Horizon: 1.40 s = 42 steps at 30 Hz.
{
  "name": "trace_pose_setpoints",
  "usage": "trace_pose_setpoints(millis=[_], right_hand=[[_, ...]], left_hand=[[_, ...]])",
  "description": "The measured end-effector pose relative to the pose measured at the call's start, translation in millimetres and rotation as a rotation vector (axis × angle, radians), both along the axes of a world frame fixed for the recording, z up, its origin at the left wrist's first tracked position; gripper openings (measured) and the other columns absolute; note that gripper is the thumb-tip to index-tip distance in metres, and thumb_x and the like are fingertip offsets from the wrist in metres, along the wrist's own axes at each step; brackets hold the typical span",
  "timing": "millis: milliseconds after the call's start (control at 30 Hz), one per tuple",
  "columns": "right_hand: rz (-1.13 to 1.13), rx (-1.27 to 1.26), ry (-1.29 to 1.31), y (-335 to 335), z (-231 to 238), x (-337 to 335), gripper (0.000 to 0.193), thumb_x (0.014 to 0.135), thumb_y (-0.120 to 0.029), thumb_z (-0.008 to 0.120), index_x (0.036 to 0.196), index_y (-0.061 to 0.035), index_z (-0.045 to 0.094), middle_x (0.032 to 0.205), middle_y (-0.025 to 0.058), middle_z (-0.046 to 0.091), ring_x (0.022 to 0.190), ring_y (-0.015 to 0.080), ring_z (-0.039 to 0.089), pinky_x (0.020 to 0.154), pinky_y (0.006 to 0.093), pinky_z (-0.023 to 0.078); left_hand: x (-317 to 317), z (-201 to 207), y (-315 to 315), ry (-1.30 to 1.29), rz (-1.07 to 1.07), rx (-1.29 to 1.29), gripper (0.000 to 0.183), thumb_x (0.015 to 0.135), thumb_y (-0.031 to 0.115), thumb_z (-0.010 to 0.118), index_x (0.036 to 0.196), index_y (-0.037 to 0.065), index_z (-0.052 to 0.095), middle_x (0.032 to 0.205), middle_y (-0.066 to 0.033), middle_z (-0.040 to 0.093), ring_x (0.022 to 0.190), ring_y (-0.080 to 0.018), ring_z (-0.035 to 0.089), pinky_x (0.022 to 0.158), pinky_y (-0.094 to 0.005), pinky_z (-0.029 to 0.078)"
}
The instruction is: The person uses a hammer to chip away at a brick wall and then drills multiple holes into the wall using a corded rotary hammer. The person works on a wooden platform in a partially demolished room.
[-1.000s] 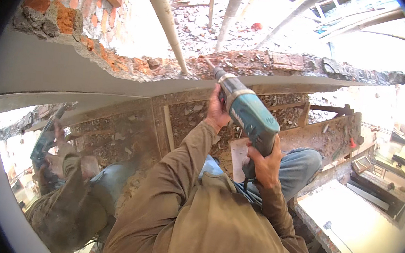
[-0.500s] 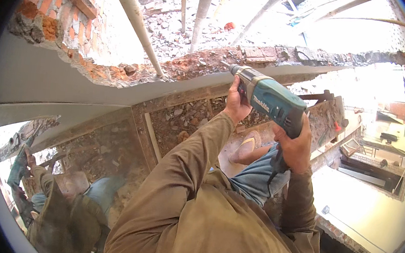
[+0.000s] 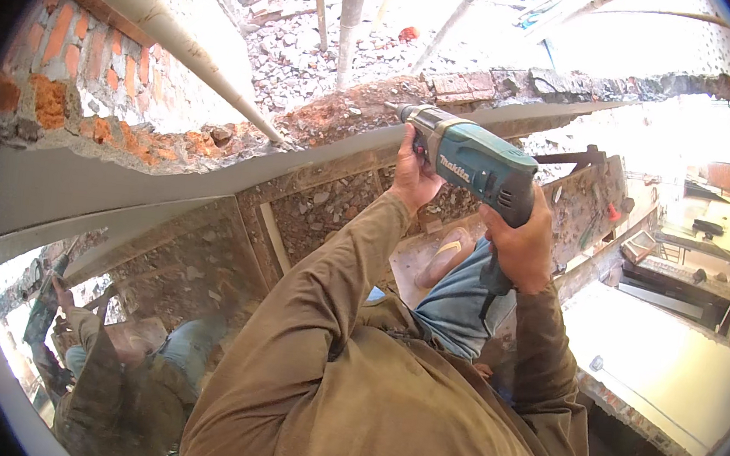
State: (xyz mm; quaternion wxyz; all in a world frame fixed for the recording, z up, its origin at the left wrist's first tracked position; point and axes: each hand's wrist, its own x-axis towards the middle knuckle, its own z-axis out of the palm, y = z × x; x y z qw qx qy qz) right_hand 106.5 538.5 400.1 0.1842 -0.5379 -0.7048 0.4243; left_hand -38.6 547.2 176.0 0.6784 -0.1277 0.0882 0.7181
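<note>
A teal and black hammer drill (image 3: 477,158) is held between my two hands, its nose pointing up and left. My left hand (image 3: 413,180) supports it from below near the front, fingers curled at the collar behind the chuck. Around the black rear grip wraps my right hand (image 3: 525,248); whether a finger presses the trigger is hidden. The drill's thin bit (image 3: 392,106) overlaps the broken brick wall edge (image 3: 336,118) in the picture. I cannot tell whether its tip touches the masonry. A dark cord hangs below the grip.
Several pale poles (image 3: 350,33) stand beyond the broken edge, among heaped rubble (image 3: 286,45). A wooden frame (image 3: 251,243) with debris lies below. At left, a glossy panel (image 3: 122,196) reflects my arms. My sandalled foot (image 3: 444,258) is beneath the drill; dusty boards (image 3: 592,193) lie right.
The drill and both hands appear slightly farther left and higher in the picture. The surroundings have shifted too, with the left pole now lying lower across the brickwork. Both grips are unchanged.
</note>
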Motion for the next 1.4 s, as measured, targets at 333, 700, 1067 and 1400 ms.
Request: trace_pose_setpoints(millis=[333,700,1067,1400], right_hand=[[-0.114,0.005,0.138,-28.0,-52.9,14.5,0.060,0.083,-0.014,0.084,0.133,0.0048,0.056,0.117,0.0167,0.070,0.109,0.0245,0.067,0.095,0.0379,0.053],[-0.174,-0.045,0.240,-41.4,-79.4,25.2,0.059,0.084,-0.012,0.084,0.132,0.0051,0.056,0.115,0.0154,0.070,0.105,0.0214,0.068,0.092,0.0360,0.054],[-0.218,-0.036,0.259,-48.0,-107.4,28.7,0.060,0.084,-0.015,0.085,0.133,0.0051,0.056,0.116,0.0175,0.072,0.108,0.0242,0.069,0.093,0.0373,0.054],[-0.234,-0.066,0.344,-49.0,-128.5,21.4,0.062,0.084,-0.016,0.084,0.134,0.0065,0.055,0.118,0.0177,0.070,0.109,0.0251,0.069,0.094,0.0374,0.054]], left_hand=[[74.4,75.7,-138.4,0.969,-0.534,0.262,0.072,0.080,0.027,0.088,0.139,0.000,0.057,0.132,-0.0132,0.067,0.125,-0.0284,0.063,0.104,-0.0398,0.049],[117.0,98.5,-141.0,1.310,-0.312,-0.126,0.054,0.076,0.021,0.085,0.121,-0.002,0.066,0.110,-0.0198,0.072,0.105,-0.0326,0.071,0.089,-0.0416,0.054],[120.4,71.5,-144.2,1.477,-0.375,-0.169,0.041,0.079,0.025,0.083,0.108,-0.002,0.071,0.100,-0.0244,0.075,0.101,-0.0411,0.073,0.083,-0.0453,0.055],[102.2,67.9,-144.5,1.570,-0.404,-0.124,0.040,0.085,0.026,0.079,0.114,0.000,0.071,0.106,-0.0234,0.075,0.107,-0.0376,0.073,0.088,-0.0444,0.055]])
